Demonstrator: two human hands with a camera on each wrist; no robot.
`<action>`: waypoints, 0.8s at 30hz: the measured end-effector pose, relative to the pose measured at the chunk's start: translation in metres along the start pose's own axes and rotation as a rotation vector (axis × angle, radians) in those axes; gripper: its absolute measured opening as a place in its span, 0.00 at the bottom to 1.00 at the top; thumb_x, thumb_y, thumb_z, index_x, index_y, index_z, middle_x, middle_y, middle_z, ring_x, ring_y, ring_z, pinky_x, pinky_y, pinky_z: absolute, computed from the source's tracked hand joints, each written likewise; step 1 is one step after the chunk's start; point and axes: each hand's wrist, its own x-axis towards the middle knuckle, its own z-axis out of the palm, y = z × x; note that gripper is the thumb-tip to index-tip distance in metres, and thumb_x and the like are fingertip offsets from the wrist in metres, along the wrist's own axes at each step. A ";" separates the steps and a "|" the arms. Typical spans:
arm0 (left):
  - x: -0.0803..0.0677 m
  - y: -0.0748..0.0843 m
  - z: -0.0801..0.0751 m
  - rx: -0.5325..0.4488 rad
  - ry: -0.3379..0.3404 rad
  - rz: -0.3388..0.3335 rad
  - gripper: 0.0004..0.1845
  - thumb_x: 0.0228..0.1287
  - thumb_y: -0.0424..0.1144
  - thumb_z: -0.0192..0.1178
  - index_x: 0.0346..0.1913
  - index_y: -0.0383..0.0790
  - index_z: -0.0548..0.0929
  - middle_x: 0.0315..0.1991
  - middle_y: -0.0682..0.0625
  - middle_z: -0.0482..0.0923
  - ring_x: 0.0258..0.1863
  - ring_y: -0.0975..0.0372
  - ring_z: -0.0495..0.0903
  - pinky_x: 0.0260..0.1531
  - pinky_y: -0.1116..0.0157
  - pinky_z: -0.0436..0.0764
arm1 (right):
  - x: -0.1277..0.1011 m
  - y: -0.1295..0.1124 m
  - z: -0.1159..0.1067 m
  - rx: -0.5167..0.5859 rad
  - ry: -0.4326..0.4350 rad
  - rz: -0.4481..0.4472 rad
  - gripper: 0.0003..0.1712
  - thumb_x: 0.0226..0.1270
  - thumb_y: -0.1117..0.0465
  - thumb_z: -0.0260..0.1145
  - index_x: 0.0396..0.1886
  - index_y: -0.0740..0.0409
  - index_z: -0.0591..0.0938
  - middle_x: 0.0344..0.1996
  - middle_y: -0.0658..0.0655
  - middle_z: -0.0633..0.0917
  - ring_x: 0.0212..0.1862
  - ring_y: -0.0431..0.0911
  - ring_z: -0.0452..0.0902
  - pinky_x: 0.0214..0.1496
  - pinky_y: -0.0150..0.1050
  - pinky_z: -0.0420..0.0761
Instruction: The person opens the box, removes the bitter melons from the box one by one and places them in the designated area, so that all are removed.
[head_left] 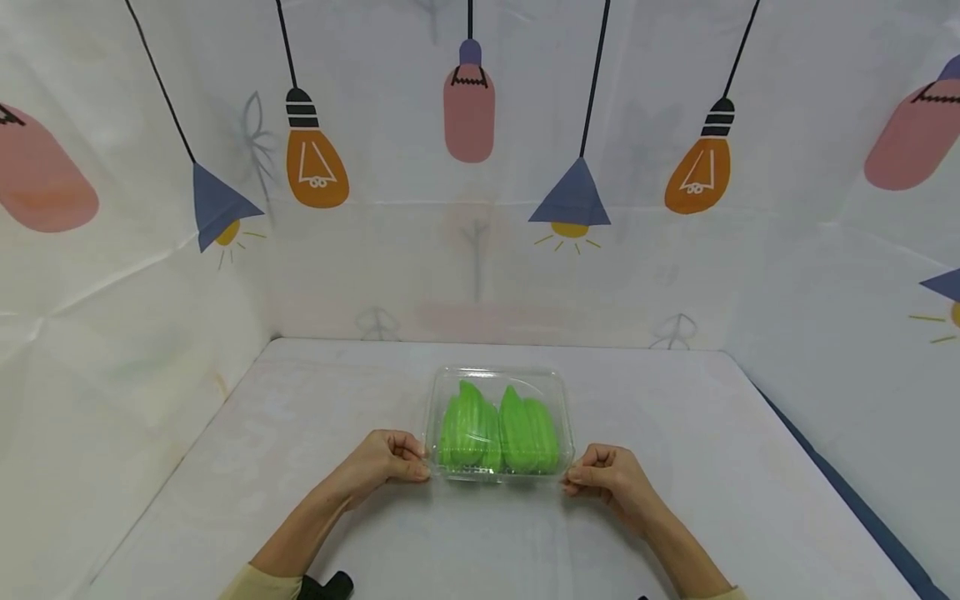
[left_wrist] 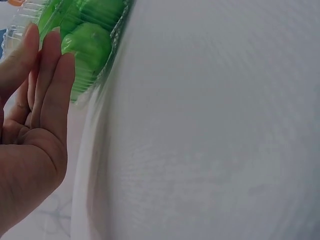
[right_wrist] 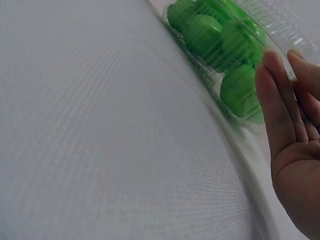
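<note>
A clear plastic clamshell box point(head_left: 495, 372) lies shut on the white table, a little before its middle, with green ribbed vegetables point(head_left: 497, 429) inside. My left hand point(head_left: 422, 463) pinches the box's near left corner. My right hand point(head_left: 573, 477) pinches the near right corner. In the left wrist view the left hand's fingers point(left_wrist: 47, 45) reach up to the box's edge point(left_wrist: 25, 15) beside the green vegetables point(left_wrist: 90, 45). From the right wrist camera, the right hand's fingers point(right_wrist: 280, 85) touch the box's rim point(right_wrist: 272, 20) next to the vegetables point(right_wrist: 205, 32). Both thumbs are hidden in the wrist views.
A white cloth backdrop printed with lamps and bulbs closes the table point(head_left: 300, 433) on the left, back and right. A small black object point(head_left: 330, 586) lies at the near edge by my left forearm. A dark blue strip point(head_left: 862, 508) runs along the table's right edge.
</note>
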 end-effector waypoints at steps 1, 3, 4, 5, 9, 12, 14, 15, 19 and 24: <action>0.000 0.000 0.000 0.001 0.000 -0.001 0.12 0.54 0.30 0.72 0.38 0.31 0.80 0.26 0.53 0.82 0.32 0.62 0.86 0.42 0.64 0.88 | 0.000 0.000 0.000 0.001 -0.001 -0.002 0.09 0.67 0.73 0.61 0.32 0.58 0.83 0.31 0.53 0.90 0.34 0.43 0.89 0.44 0.40 0.88; 0.000 0.001 0.000 0.002 -0.002 -0.003 0.13 0.54 0.29 0.72 0.39 0.30 0.79 0.27 0.52 0.82 0.32 0.62 0.86 0.42 0.64 0.88 | 0.000 0.000 0.000 -0.001 -0.002 -0.005 0.09 0.67 0.73 0.60 0.31 0.59 0.83 0.30 0.53 0.90 0.34 0.43 0.89 0.44 0.40 0.88; 0.000 0.001 0.000 0.002 -0.003 -0.003 0.13 0.54 0.29 0.71 0.39 0.29 0.79 0.27 0.52 0.82 0.32 0.62 0.86 0.42 0.63 0.88 | 0.000 0.000 0.000 -0.002 -0.003 -0.005 0.09 0.67 0.73 0.60 0.31 0.59 0.83 0.30 0.53 0.90 0.34 0.42 0.88 0.44 0.40 0.88; 0.000 0.001 0.000 0.001 -0.006 -0.004 0.13 0.54 0.29 0.71 0.39 0.29 0.79 0.27 0.52 0.82 0.33 0.62 0.86 0.42 0.63 0.88 | 0.000 0.000 0.000 -0.004 -0.003 -0.005 0.09 0.67 0.73 0.60 0.31 0.59 0.83 0.30 0.53 0.90 0.34 0.42 0.88 0.44 0.40 0.88; 0.000 0.001 0.000 -0.015 -0.016 -0.010 0.14 0.55 0.28 0.71 0.41 0.27 0.78 0.27 0.52 0.82 0.33 0.62 0.86 0.43 0.63 0.88 | -0.001 -0.002 0.001 -0.013 -0.003 -0.006 0.09 0.67 0.73 0.61 0.32 0.59 0.83 0.30 0.53 0.90 0.34 0.42 0.88 0.44 0.40 0.88; -0.001 0.001 -0.001 -0.033 -0.019 -0.024 0.16 0.56 0.29 0.70 0.44 0.25 0.77 0.28 0.52 0.82 0.33 0.63 0.86 0.44 0.63 0.87 | -0.002 -0.004 0.001 -0.027 -0.001 -0.004 0.08 0.67 0.72 0.61 0.32 0.59 0.83 0.31 0.54 0.90 0.35 0.42 0.88 0.45 0.40 0.88; -0.001 0.000 -0.002 -0.042 -0.021 -0.035 0.17 0.56 0.29 0.70 0.45 0.24 0.77 0.28 0.53 0.82 0.33 0.63 0.86 0.45 0.63 0.87 | -0.002 -0.004 0.001 -0.038 0.000 -0.003 0.07 0.67 0.72 0.61 0.33 0.59 0.83 0.32 0.54 0.90 0.35 0.42 0.88 0.45 0.40 0.88; -0.001 0.001 -0.002 -0.045 -0.022 -0.038 0.17 0.57 0.29 0.70 0.45 0.23 0.76 0.29 0.53 0.82 0.34 0.64 0.86 0.45 0.63 0.87 | -0.002 -0.005 0.001 -0.042 0.000 -0.003 0.07 0.68 0.71 0.61 0.33 0.59 0.83 0.32 0.54 0.90 0.35 0.42 0.88 0.45 0.40 0.88; -0.002 0.002 -0.003 -0.046 -0.033 -0.045 0.17 0.58 0.30 0.69 0.46 0.24 0.76 0.29 0.53 0.81 0.34 0.63 0.86 0.46 0.62 0.87 | -0.003 -0.006 0.001 -0.048 0.002 0.007 0.06 0.68 0.71 0.61 0.33 0.59 0.83 0.31 0.54 0.90 0.34 0.42 0.88 0.44 0.40 0.88; -0.004 0.004 -0.004 -0.048 -0.046 -0.052 0.17 0.59 0.32 0.69 0.46 0.25 0.76 0.29 0.53 0.82 0.35 0.62 0.87 0.46 0.62 0.87 | -0.003 -0.009 0.003 -0.076 0.018 0.049 0.07 0.69 0.67 0.62 0.31 0.56 0.83 0.27 0.51 0.90 0.29 0.40 0.87 0.40 0.39 0.88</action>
